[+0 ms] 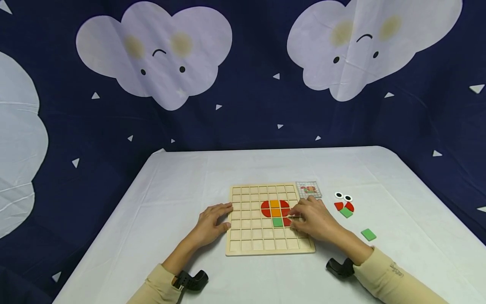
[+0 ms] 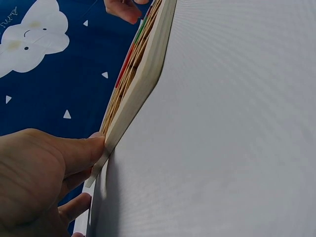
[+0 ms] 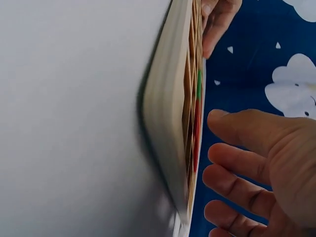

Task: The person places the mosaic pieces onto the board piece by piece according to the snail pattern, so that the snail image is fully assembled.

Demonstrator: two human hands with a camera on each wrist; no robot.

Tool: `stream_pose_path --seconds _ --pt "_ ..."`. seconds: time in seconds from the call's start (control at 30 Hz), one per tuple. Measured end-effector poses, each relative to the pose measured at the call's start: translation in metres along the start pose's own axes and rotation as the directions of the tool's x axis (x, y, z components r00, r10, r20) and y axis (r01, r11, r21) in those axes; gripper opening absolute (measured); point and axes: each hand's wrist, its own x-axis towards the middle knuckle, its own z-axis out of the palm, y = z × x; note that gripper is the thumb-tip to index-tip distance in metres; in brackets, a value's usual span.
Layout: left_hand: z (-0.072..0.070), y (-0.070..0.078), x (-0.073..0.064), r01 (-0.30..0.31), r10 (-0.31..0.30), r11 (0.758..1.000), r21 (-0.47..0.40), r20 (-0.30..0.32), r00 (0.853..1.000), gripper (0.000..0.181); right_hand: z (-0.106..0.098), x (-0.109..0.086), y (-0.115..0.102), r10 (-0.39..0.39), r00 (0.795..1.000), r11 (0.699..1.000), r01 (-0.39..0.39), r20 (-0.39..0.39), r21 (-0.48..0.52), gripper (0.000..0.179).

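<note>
A wooden grid board (image 1: 247, 249) lies on the white table. Several red quarter-round tiles (image 1: 265, 210), orange square tiles (image 1: 274, 204) and a green square tile (image 1: 277, 222) sit in its cells. My left hand (image 1: 211, 220) touches the board's left edge with its thumb and fingertips, the thumb against the rim in the left wrist view. Over the board's right side is my right hand (image 1: 314, 217), its fingertips right by a red tile (image 1: 287, 222) beside the green one. The right wrist view shows the thumb and fingers of that hand (image 3: 266, 173) apart, with nothing between them.
A pattern card (image 1: 309, 189) lies at the board's far right corner. Two round eye tiles (image 1: 338, 195), red tiles (image 1: 349, 207) and a green tile (image 1: 346, 212) lie to its right. Another green tile (image 1: 368, 234) lies nearer, beside the right forearm. Behind the table hangs a dark blue cloth (image 1: 247, 126).
</note>
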Motion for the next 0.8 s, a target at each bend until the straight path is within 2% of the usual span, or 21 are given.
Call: stream_pose_path --seconds 0.17,0.43,0.6,0.8 --pt "0.001 -0.001 0.0 0.005 -0.005 1.0 0.001 -0.004 1.0 0.047 -0.01 -0.01 0.014 0.051 0.998 0.999 -0.051 -0.023 -0.002 0.023" --pt "0.002 0.001 0.001 0.028 -0.028 1.0 -0.003 -0.006 1.0 0.047 -0.027 -0.036 0.048 0.073 0.992 0.997 -0.075 -0.107 -0.016 0.023" --pt "0.002 0.001 0.001 0.022 -0.022 1.0 0.002 -0.007 1.0 0.047 -0.037 -0.055 0.068 0.147 0.984 0.989 -0.149 -0.105 -0.016 0.025" --pt "0.001 0.0 0.001 0.02 -0.02 1.0 -0.004 -0.008 1.0 0.047 -0.047 -0.074 0.084 0.219 0.974 0.976 -0.22 -0.053 0.002 0.027"
